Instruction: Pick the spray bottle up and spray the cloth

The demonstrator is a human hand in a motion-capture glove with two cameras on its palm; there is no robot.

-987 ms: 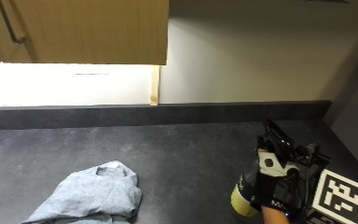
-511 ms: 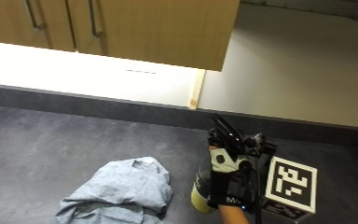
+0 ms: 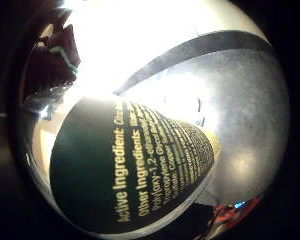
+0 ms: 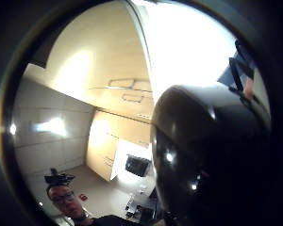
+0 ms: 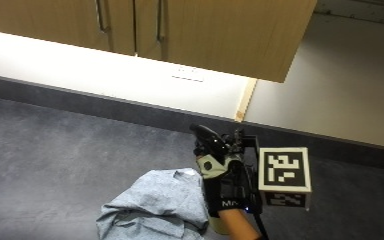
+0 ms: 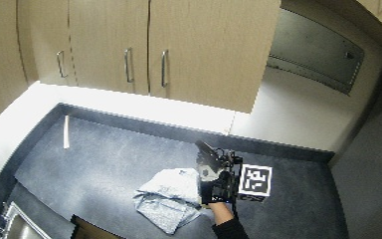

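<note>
While gloved right hand point(image 5: 220, 187) grips spray bottle point(image 5: 208, 141), bottle body mostly hidden.

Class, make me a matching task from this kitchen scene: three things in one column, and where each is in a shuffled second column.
Things:
1. spray bottle
2. cloth
3. cabinets

Places:
A. crumpled on the dark countertop
B. mounted on the wall above the counter
C. held in the gloved right hand

Pairs: 1-C, 2-A, 3-B
</note>
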